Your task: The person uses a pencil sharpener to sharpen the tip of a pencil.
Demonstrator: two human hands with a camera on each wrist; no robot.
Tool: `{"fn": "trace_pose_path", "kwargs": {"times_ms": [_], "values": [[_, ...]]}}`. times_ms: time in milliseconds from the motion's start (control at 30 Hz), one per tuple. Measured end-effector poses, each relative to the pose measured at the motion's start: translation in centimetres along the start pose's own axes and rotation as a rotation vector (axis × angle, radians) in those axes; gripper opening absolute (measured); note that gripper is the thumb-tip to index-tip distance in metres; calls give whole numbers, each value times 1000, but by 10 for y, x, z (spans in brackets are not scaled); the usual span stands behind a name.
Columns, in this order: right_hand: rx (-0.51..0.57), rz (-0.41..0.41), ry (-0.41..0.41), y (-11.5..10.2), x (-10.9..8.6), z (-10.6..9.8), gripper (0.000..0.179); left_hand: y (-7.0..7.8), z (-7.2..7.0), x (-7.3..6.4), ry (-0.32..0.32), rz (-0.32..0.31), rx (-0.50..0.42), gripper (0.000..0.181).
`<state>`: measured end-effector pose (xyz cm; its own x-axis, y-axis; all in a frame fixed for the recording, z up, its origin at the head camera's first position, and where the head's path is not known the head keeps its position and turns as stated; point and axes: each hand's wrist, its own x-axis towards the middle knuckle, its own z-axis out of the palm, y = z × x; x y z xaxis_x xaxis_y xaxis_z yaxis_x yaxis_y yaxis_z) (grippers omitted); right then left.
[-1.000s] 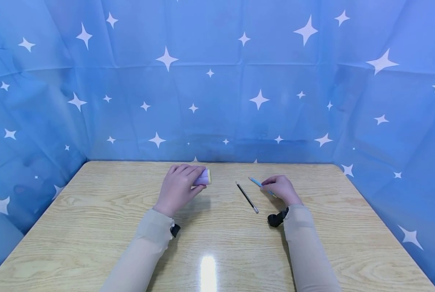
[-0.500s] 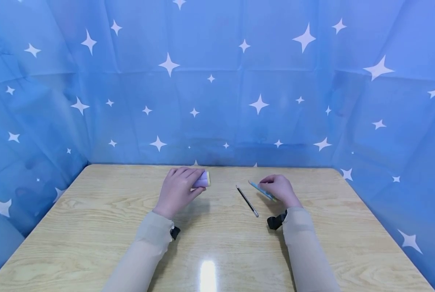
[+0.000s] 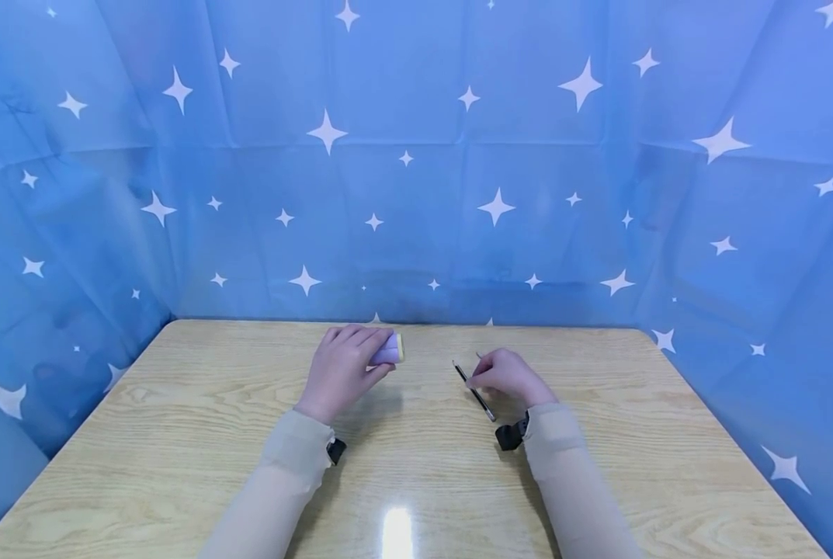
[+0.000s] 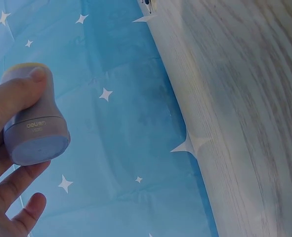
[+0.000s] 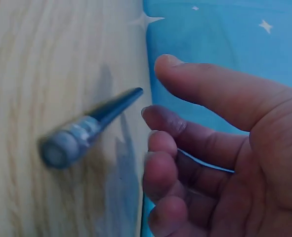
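My left hand (image 3: 342, 369) holds a small purple pencil sharpener (image 4: 37, 116) with a yellow rim and "deli" lettering, raised above the table. In the left wrist view the thumb presses its side, while two fingertips show below it. My right hand (image 3: 507, 374) is over the black pencil (image 3: 482, 404), which lies slanted on the table. The right wrist view shows the thumb and fingers apart with nothing between them; the pencil's silver-banded eraser end (image 5: 62, 148) is nearest the camera. A blue pencil lies under the right hand, almost wholly hidden.
The wooden table (image 3: 178, 419) reaches back to a blue curtain (image 3: 416, 178) with white stars, which also closes off both sides. A bright light reflection shows on the table's front middle. Each wrist carries a small black camera (image 3: 510, 435).
My right hand has let go of the blue pencil and moved left to the black one. The left hand still holds the pencil sharpener in the same place. The head view has tilted up slightly.
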<state>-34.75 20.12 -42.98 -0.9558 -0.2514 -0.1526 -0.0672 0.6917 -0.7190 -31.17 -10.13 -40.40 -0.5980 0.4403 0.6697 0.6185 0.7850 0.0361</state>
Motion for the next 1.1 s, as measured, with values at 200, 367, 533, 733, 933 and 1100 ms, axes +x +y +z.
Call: {"fn": "trace_pose_path", "kwargs": {"times_ms": [200,367,533,733,933,1100], "values": [[38,38,-43,2,-1,5,16,1,2,1,-6,4,3,49],[61,69,-35,7,-1,8,16,3,4,3,-5,10,0,50],[46,63,-26,8,1,9,13,4,3,4,-7,14,-6,51],[-14,-10,-52,7,5,10,27,2,2,1,0,6,-3,50],[17,-115,-19,5,6,0,11,1,0,-3,36,-4,-1,50],[87,-183,53,-5,0,-11,10,1,-2,-1,33,-6,0,50]]}}
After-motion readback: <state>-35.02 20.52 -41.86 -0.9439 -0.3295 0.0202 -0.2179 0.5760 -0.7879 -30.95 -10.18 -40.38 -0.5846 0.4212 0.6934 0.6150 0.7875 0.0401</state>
